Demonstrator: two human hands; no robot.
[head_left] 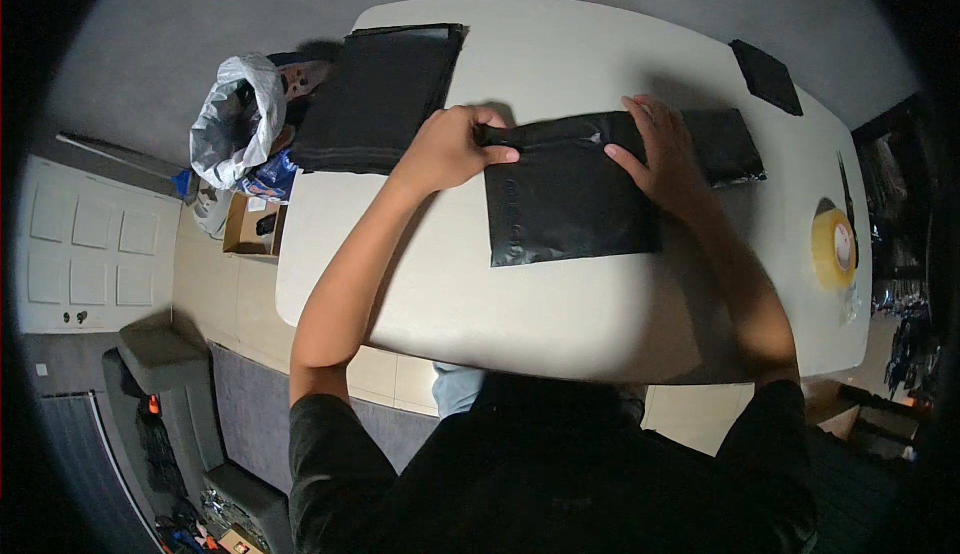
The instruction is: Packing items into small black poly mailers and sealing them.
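A black plastic mailing bag [570, 204] lies on the white table in front of me, with a band folded along its far edge. At the left end of that band, my left hand [450, 149] is closed, pinching the bag between thumb and fingers. My right hand [662, 154] rests over the band's right part, thumb and fingers spread apart and touching the plastic. Past my right wrist, another black plastic piece [728, 144] sticks out to the right; whether it joins the bag is hidden by my hand.
A stack of black bags [375, 99] lies at the table's far left. Clear tape [832, 249] and a thin dark tool [846, 189] are at the right edge, and a small dark folded piece [767, 77] at the far right. A white plastic-lined bin [238, 119] stands beyond the table's left side.
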